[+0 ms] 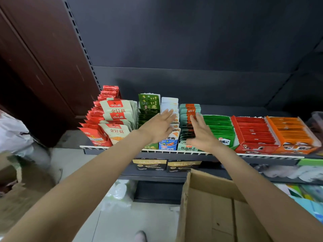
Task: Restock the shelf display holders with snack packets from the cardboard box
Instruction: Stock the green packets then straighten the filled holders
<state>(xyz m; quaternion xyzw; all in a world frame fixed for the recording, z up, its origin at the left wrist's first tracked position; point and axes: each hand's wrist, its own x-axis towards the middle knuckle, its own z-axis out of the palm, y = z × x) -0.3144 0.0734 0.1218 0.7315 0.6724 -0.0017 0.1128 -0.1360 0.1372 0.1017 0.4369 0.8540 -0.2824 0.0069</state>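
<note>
The cardboard box [218,206] sits closest to me, low on my right, and what I can see of its inside looks bare, though the far corner is cut off. Both my hands are up at the shelf [174,151]: my left hand [157,127] lies flat, fingers straight, against the blue-and-white packets [170,138]; my right hand [201,132] is spread, fingers loose, over the teal-and-orange packets [189,110]. Neither pinches anything. I judge this is a tidying push, so I should press evenly on the packet tops, keeping each row upright in its own holder, not spilling into the green packets [221,126] just beside my right fingers.
</note>
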